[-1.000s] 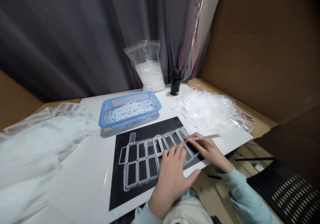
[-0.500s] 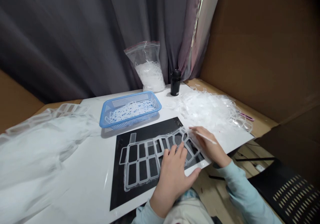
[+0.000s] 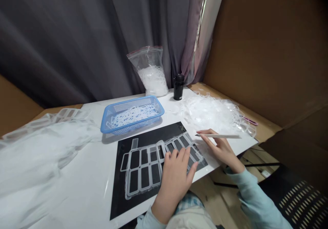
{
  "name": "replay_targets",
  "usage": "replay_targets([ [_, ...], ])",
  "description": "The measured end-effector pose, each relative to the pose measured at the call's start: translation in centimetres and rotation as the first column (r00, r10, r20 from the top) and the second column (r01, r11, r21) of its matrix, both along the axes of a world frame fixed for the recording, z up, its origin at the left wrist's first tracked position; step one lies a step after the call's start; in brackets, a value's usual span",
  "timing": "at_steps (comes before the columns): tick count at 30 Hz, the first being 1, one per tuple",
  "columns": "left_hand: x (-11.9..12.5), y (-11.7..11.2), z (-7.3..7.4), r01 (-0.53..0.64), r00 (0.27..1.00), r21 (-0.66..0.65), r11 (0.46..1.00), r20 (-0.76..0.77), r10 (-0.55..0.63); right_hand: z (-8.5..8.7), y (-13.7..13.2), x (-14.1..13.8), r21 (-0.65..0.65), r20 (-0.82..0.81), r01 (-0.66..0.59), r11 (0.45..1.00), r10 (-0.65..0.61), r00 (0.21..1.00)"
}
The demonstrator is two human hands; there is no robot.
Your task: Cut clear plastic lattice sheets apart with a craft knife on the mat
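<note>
My left hand (image 3: 176, 169) lies with its fingers stretched over a translucent plastic sheet of rounded rectangular frames (image 3: 139, 167). It covers part of the middle and right of that sheet, which rests on a black mat (image 3: 118, 195). To the right of the mat, my right hand (image 3: 220, 148) is closed around a slim white pen-like tool (image 3: 225, 136). The tool is nearly level, its dark pointed tip turned left, above the table and apart from the sheet. A small loose translucent piece (image 3: 134, 143) sits at the sheet's upper left corner.
Behind the mat stands a blue basket (image 3: 104, 125) of thin white frames. Beyond are a zip bag (image 3: 153, 79) of similar pieces and a black bottle (image 3: 178, 87). Translucent sheets are piled at left (image 3: 36, 157) and frames at right (image 3: 210, 111), near a pink-purple tool (image 3: 250, 121).
My right hand has drawn back from the sheet's right end, and the pen-like tool has swung to nearly level. The sheet's right end, bent before, now lies flatter. My left hand stays on the sheet.
</note>
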State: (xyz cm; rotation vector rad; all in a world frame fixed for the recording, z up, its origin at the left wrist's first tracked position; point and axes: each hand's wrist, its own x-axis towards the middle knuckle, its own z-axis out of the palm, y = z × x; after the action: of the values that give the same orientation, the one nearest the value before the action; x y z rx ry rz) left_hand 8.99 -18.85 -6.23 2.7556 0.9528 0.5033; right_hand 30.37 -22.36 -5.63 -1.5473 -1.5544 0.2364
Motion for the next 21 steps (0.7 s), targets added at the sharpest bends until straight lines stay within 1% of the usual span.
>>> replay_targets([
  [2,0.4,-0.1,0.0,-0.018,1.000,0.005,1.000,-0.012,0.018,0.0,-0.1,-0.4,-0.052,-0.021,-0.075,0.996,0.074,0.997],
  [4,1.1,-0.2,-0.1,-0.052,0.998,0.010,0.999,-0.024,0.052,-0.3,0.0,-0.3,-0.093,-0.046,-0.125,0.988,0.121,0.992],
  [9,2.2,-0.4,-0.4,-0.121,0.992,0.017,0.993,-0.041,0.121,-0.9,0.3,0.2,-0.146,-0.095,-0.188,0.971,0.175,0.980],
  [14,2.4,-0.4,-0.6,-0.136,0.990,0.026,0.990,-0.042,0.137,-1.1,0.3,0.2,-0.152,-0.098,-0.203,0.967,0.189,0.977],
  [21,2.7,-0.4,-0.8,-0.150,0.988,0.032,0.988,-0.043,0.151,-1.7,0.2,0.0,-0.112,-0.058,-0.237,0.965,0.232,0.971],
])
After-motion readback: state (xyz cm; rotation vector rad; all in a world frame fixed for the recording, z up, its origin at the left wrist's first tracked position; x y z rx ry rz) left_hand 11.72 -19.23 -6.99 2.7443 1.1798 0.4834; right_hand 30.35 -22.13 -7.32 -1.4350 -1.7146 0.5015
